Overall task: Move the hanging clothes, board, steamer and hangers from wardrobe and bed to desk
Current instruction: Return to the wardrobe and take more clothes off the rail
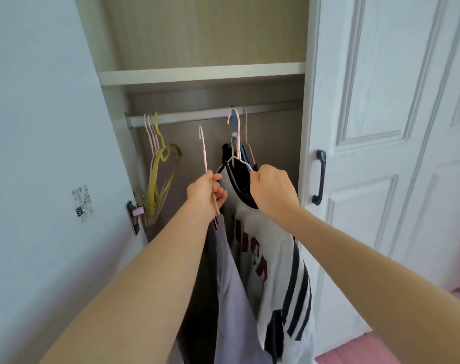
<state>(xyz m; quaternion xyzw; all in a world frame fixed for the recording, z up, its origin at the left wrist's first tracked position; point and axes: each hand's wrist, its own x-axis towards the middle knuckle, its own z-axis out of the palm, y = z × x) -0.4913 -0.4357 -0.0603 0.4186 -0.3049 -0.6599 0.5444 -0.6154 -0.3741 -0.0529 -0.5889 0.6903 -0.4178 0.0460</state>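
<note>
Left hand (206,194) pinches a pink hanger (205,158) carrying a lilac garment (230,290), already off the rail (186,117); right hand (272,191) grips the striped shirt (276,258)'s hanger, hook near the rail's right end. Empty hangers (159,177) wait at the left end — early going, I'd say.
</note>
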